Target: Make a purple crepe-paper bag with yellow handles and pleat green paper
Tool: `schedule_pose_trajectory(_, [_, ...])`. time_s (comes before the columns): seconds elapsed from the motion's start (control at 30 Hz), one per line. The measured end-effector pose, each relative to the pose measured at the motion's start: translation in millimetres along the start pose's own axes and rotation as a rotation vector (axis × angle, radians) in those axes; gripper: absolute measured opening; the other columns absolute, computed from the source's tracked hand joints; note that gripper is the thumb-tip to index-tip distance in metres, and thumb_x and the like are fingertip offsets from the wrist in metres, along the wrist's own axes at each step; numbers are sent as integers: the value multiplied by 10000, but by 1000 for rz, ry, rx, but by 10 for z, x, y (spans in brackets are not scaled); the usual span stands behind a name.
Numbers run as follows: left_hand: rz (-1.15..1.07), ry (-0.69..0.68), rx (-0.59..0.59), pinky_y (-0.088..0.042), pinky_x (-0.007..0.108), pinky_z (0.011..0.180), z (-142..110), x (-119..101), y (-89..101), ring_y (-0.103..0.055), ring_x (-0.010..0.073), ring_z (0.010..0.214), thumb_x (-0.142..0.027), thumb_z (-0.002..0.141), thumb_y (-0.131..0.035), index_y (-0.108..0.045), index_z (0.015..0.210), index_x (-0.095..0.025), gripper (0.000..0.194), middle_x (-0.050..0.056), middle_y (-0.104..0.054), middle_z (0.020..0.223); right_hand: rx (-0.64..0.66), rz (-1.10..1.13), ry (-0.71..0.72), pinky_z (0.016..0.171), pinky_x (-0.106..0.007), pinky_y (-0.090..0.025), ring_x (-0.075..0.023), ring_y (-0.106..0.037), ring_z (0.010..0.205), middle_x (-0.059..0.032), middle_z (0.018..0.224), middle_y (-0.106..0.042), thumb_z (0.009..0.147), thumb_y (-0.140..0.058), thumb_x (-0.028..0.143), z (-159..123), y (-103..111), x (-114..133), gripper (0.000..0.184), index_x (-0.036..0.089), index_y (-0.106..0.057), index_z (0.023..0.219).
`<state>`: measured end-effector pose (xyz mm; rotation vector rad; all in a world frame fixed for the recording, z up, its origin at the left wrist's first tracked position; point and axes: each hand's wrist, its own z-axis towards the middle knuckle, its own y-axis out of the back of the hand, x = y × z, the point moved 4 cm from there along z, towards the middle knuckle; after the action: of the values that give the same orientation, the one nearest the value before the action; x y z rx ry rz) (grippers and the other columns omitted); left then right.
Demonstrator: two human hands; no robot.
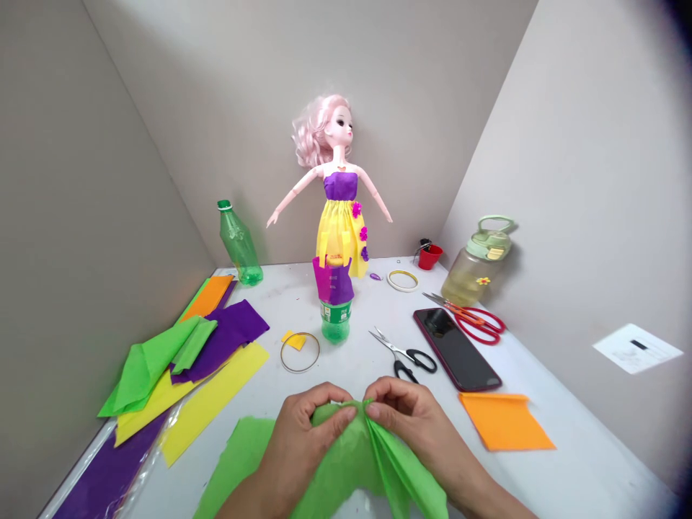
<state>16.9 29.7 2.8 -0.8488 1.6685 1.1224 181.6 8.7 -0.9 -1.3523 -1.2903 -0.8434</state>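
Observation:
My left hand (308, 440) pinches the top edge of a green crepe paper sheet (346, 461) between thumb and fingers. Close beside it, my right hand (411, 425) grips the same edge, where narrow folds are bunched and fan downward. The sheet's left part spreads under my left wrist, and its lower edge runs out of view. Beyond my hands stands a pink-haired doll (339, 187) in a purple top and yellow skirt, set on a cut green bottle (336, 328). Black-handled scissors (403, 353) lie partly open ahead of my right hand.
Crepe paper pieces (216, 404) pile up at left near a green bottle (241, 249). A hoop (300, 353) lies ahead. To the right are a phone (459, 349), red scissors (478, 324), an orange paper piece (505, 422), a water bottle (476, 267) and a tape roll (403, 281).

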Motion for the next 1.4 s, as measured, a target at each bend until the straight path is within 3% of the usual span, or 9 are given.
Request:
schedule_pose_trajectory(0.57, [-26, -119, -128, -478, 232, 721, -17, 42, -45, -630, 175, 731, -338, 774, -665, -715, 746, -207, 143, -9, -713, 729, -7, -35, 29, 595, -228, -350, -108, -435, 612, 28, 620, -534, 673, -805, 396, -17, -72, 53, 292, 142, -665, 706])
schedule_pose_trajectory(0.9, [-45, -132, -91, -450, 256, 742, -11, 48, -70, -610, 186, 743, -351, 784, -672, -723, 757, -204, 159, 9, -700, 742, -28, -11, 28, 619, -247, -400, -130, -491, 636, 8, 655, -592, 646, -822, 391, -24, -88, 49, 294, 153, -696, 766])
schedule_pose_trajectory(1.2, [1, -129, -90, -423, 257, 737, -14, 43, -46, -598, 182, 750, -365, 786, -686, -697, 732, -202, 172, -2, -661, 724, -31, -128, 98, 697, -266, -419, -164, -537, 729, -14, 738, -618, 742, -745, 347, -12, -40, 65, 202, 158, -674, 732])
schedule_pose_trajectory(1.4, [49, -129, -67, -439, 269, 738, -24, -27, -25, -611, 193, 750, -397, 816, -640, -688, 751, -202, 211, 7, -673, 739, -85, -172, 91, 640, -251, -396, -151, -504, 675, 10, 678, -583, 751, -729, 356, -17, -12, 77, 206, 173, -645, 709])
